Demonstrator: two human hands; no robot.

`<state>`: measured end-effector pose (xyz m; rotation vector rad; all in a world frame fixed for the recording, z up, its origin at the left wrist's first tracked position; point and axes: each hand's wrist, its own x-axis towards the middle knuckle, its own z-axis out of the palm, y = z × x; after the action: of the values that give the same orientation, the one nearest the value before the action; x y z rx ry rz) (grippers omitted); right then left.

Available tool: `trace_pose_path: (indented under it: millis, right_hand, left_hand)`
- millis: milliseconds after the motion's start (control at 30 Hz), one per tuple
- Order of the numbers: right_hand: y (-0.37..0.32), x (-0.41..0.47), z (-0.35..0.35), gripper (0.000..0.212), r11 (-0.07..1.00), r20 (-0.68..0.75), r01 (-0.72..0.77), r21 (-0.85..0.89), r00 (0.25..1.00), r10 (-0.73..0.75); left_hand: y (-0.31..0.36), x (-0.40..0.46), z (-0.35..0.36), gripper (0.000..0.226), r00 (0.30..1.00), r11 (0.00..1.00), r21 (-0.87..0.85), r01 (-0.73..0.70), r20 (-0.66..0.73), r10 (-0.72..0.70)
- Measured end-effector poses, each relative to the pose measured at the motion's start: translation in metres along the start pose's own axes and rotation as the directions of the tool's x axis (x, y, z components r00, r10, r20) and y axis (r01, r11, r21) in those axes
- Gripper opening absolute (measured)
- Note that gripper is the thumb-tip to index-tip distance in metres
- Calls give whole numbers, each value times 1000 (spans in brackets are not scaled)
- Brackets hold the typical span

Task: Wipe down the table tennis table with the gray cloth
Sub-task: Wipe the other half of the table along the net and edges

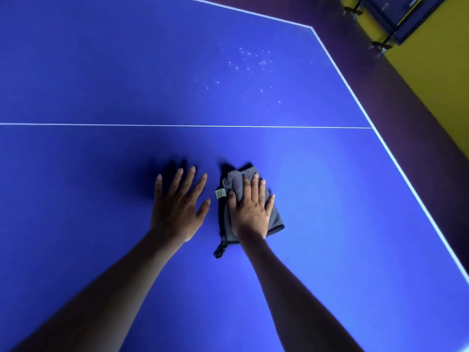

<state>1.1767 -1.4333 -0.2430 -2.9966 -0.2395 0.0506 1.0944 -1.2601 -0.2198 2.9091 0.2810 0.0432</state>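
The blue table tennis table (101, 72) fills most of the view, with a thin white centre line across it and a white edge line along the right side. A folded gray cloth (234, 180) with a small pale tag and a dark hanging loop lies flat on the near half. My right hand (250, 210) presses on the cloth with straight fingers spread over it. My left hand (179, 203) lies flat on the bare table just left of the cloth, fingers spread, holding nothing.
A patch of small white droplets or specks (248, 67) sits on the far half, beyond the centre line. The table's right edge (396, 158) borders a dark floor strip and a yellow floor (436, 80). Dark metal frames on feet (388, 24) stand at the top right.
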Motion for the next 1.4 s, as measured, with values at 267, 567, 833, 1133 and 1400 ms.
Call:
trace_pose_path:
  millis: [267,567,833,1133,1400]
  right_hand:
    - [-39,-12,8,81,999,-19,28,14,999,-28]
    - [-15,11,3,83,996,37,81,20,996,-82]
    - [70,84,-20,89,996,62,89,20,994,-90]
    - [218,181,-44,87,997,51,75,7,996,-76]
    - [332,262,-61,86,998,29,66,4,997,-66]
  left_hand:
    - [-22,1,-16,59,997,997,-13,-75,-26,75]
    - [32,42,-3,70,974,981,30,-192,132,186]
    - [114,110,18,82,968,984,-15,-175,180,175]
    - [268,206,60,77,980,988,-38,-150,127,154]
    - [380,285,93,66,977,982,17,-186,107,183]
